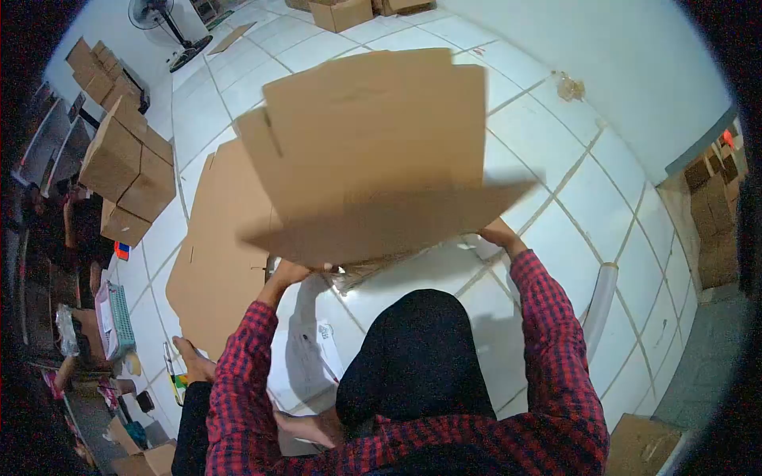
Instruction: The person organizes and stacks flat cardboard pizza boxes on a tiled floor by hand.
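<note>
Partly blurred, the flat cardboard box (373,151) is held up above the tiled floor (587,198). The left hand (287,274) and right hand (498,235) clamp its lower edge, fingertips hidden behind it. By the floor's left edge, a teal basket (121,317) holds contents too small to identify.

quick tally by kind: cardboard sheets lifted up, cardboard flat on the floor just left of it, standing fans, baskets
lifted cardboard sheet: 1
flat cardboard on floor: 1
standing fan: 1
basket: 1
total: 4
</note>
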